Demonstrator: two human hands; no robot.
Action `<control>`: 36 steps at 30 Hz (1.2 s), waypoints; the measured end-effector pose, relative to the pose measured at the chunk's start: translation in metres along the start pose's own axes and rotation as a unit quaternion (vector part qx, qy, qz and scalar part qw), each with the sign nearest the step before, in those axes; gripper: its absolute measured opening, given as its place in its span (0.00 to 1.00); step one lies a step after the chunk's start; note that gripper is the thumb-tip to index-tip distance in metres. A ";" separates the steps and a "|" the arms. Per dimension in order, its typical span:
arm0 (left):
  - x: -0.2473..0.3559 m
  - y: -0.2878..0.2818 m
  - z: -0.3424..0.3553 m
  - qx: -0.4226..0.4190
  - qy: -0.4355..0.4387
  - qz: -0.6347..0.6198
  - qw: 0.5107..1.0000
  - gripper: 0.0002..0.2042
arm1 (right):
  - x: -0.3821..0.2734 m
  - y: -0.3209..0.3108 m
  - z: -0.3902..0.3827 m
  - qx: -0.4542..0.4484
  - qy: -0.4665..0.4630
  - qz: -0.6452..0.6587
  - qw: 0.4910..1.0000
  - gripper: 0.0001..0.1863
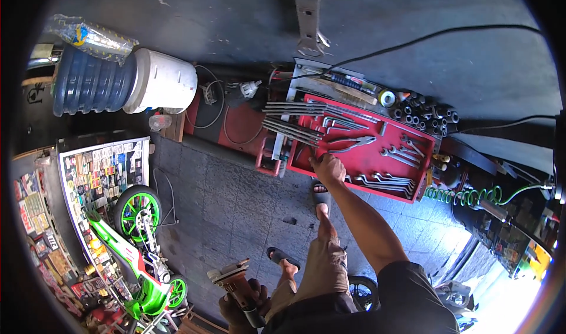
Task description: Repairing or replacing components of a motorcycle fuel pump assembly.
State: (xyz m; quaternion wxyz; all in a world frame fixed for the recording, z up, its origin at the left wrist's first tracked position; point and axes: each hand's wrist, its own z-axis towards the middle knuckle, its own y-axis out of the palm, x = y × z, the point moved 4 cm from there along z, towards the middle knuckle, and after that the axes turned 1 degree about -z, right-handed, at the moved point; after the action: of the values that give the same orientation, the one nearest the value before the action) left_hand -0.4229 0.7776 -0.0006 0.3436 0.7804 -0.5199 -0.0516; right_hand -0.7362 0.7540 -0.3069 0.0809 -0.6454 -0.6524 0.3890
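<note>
My right hand (330,170) reaches into the near left corner of a red tool tray (348,160). Its fingers are closed low at the tray's edge, and whatever they pinch is hidden. Just beyond that hand lie pliers (354,144), hex keys (342,123) and a row of long thin metal rods (292,128) that stick out past the tray's left side. Combination wrenches (401,156) and offset ring wrenches (386,182) fill its right part. Low in the view, my left hand (258,294) is wrapped round a brown and silver cylindrical part (237,284) with a flanged top and dark lower end.
Sockets (421,117) and a tape roll (387,98) sit behind the tray. A big wrench (308,19) hangs on the wall. A white bucket (162,82) is at the upper left. Below it stands a green-wheeled motorbike (141,263). A green coiled hose (466,192) runs right.
</note>
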 end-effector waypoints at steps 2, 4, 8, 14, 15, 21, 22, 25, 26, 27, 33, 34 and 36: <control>0.000 -0.005 -0.003 0.035 0.007 -0.019 0.999 0.26 | -0.003 0.008 0.005 0.014 -0.001 0.000 1.000 0.21; 0.001 -0.005 -0.001 0.033 0.013 -0.016 0.999 0.27 | 0.001 0.016 0.011 0.029 0.001 -0.001 1.000 0.22; 0.000 -0.008 0.001 -0.008 0.012 -0.018 1.000 0.27 | 0.009 0.016 0.014 0.076 -0.036 0.001 0.996 0.17; -0.003 -0.018 -0.003 -0.002 -0.001 -0.025 1.000 0.28 | 0.035 0.001 0.014 0.119 -0.060 -0.035 0.991 0.15; -0.003 -0.019 -0.003 -0.002 0.001 -0.027 1.000 0.28 | 0.038 -0.001 0.016 0.115 -0.057 -0.059 0.990 0.15; -0.003 -0.029 -0.007 -0.053 0.011 -0.078 0.995 0.29 | 0.037 -0.012 0.010 0.175 -0.068 -0.066 0.980 0.14; -0.004 -0.030 -0.006 -0.078 -0.008 -0.095 0.992 0.29 | 0.033 -0.014 0.005 0.224 -0.068 -0.025 0.972 0.13; -0.003 -0.014 0.000 -0.097 -0.007 -0.097 0.990 0.28 | 0.006 0.002 -0.005 0.154 -0.130 -0.066 0.977 0.15; -0.003 -0.011 -0.001 -0.092 -0.004 -0.072 0.993 0.27 | -0.004 0.010 -0.008 0.084 -0.154 -0.097 0.980 0.17; -0.005 -0.017 -0.002 -0.069 0.006 -0.063 0.996 0.29 | -0.011 0.017 -0.007 0.084 -0.172 -0.104 0.976 0.18; -0.005 -0.042 -0.014 -0.053 0.008 -0.116 0.992 0.33 | -0.024 0.024 0.011 0.086 -0.079 -0.224 0.968 0.21; -0.004 -0.047 -0.016 -0.058 0.019 -0.118 0.991 0.33 | -0.024 0.024 0.012 0.085 -0.063 -0.226 0.968 0.22; -0.004 -0.059 -0.020 -0.024 0.044 -0.146 0.988 0.31 | -0.032 0.024 0.011 0.092 -0.075 -0.230 0.966 0.21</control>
State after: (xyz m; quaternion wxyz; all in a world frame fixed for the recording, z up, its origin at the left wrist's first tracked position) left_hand -0.3703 0.8040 -0.0214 0.3735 0.8410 -0.3832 -0.0799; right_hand -0.7192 0.7171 -0.3163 0.1778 -0.4367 -0.7487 0.4660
